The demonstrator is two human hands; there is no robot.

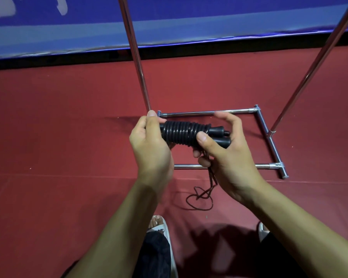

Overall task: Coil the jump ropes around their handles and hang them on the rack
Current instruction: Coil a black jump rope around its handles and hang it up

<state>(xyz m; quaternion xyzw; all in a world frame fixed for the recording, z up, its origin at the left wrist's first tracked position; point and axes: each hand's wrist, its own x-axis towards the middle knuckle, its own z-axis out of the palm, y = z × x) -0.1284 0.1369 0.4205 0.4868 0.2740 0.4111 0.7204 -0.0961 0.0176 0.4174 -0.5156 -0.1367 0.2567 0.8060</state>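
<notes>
Left hand (149, 143) grips one end of the paired black handles (219, 135) to steady the tight coil (182, 133), while the half-open right hand (227, 155) thumbs the last turn and apparently pinches the loose tail (201, 197), held above the rack (209, 112) base.

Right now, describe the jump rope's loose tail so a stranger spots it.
Find the rectangular chrome rack base on the red floor mat. Over it, left hand and right hand hold black handles wrapped in coils. The loose tail is the only thin dark cord hanging beneath in a slack loop.
</notes>
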